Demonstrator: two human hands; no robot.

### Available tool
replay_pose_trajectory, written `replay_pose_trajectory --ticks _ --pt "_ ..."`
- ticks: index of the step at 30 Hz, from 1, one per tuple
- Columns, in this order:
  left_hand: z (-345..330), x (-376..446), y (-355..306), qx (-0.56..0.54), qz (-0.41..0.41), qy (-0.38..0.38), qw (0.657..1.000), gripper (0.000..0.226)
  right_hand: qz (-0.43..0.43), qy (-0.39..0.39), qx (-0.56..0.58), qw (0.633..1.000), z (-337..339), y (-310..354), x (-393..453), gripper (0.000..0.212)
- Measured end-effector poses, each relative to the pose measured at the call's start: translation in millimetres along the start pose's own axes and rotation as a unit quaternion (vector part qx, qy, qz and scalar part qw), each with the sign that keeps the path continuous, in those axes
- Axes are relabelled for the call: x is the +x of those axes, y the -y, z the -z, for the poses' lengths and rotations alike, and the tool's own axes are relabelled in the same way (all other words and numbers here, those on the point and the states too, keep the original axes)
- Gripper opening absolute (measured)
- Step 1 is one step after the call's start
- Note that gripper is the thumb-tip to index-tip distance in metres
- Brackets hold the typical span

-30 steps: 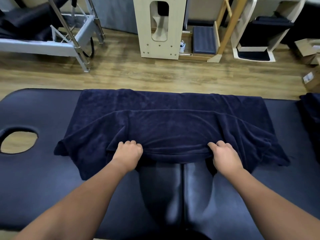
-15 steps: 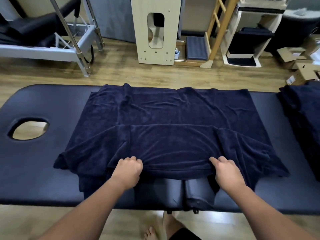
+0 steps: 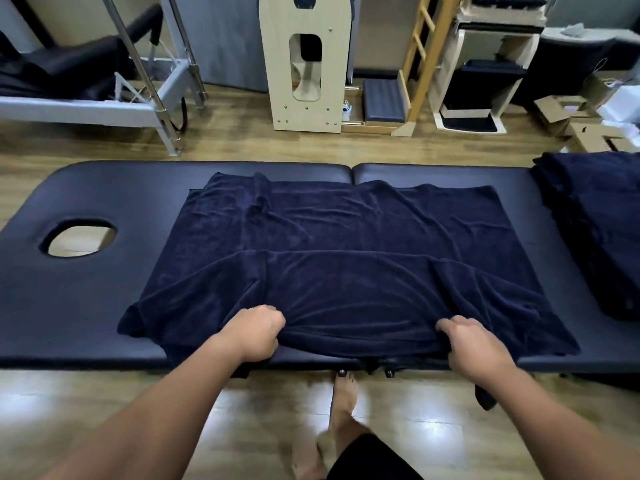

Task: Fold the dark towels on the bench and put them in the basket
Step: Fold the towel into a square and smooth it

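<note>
1. Head view: the left hand (image 3: pixel 254 332) and right hand (image 3: pixel 472 342) each grip the near edge of the dark towel (image 3: pixel 332 244), fingers curled into the cloth, as they did a second ago.
2. The change: the bench (image 3: pixel 104 299) now shows whole, its near rim just under both hands, and the floor and a bare foot (image 3: pixel 343 400) show below, so the person has stepped back.
3. The towel, spread beyond the hands, is probably being drawn flat before the next fold.
4. More dark towels (image 3: pixel 595 230) lie well right of the right hand; no basket is visible.
</note>
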State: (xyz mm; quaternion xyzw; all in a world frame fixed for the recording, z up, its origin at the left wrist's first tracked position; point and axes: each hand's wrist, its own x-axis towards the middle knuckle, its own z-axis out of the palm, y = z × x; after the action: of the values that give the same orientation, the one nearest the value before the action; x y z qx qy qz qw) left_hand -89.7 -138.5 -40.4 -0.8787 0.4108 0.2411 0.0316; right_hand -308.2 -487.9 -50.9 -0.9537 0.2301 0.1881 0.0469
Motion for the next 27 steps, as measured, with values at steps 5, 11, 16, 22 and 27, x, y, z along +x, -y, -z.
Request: replay_pose_trajectory --ticks 5,11,16,22,27 --pt "13 6 8 -0.045 0.011 0.020 0.999 0.016 -0.029 -0.006 -0.056 0.998 19 -17 8 0.033" --pt "12 13 7 0.030 0.031 -0.029 0.999 0.020 -0.012 -0.052 -0.114 0.992 0 -21 9 0.033" --pt "45 36 8 0.014 0.122 -0.096 0.988 0.019 -0.026 -0.125 -0.150 0.980 11 -30 31 0.027" --pt "101 89 11 -0.034 0.236 -0.133 0.962 0.023 -0.076 -0.149 -0.139 0.976 73 -30 100 0.021" --pt "144 144 32 -0.114 0.259 -0.195 0.939 0.019 -0.062 -0.175 -0.118 0.976 124 -33 177 0.019"
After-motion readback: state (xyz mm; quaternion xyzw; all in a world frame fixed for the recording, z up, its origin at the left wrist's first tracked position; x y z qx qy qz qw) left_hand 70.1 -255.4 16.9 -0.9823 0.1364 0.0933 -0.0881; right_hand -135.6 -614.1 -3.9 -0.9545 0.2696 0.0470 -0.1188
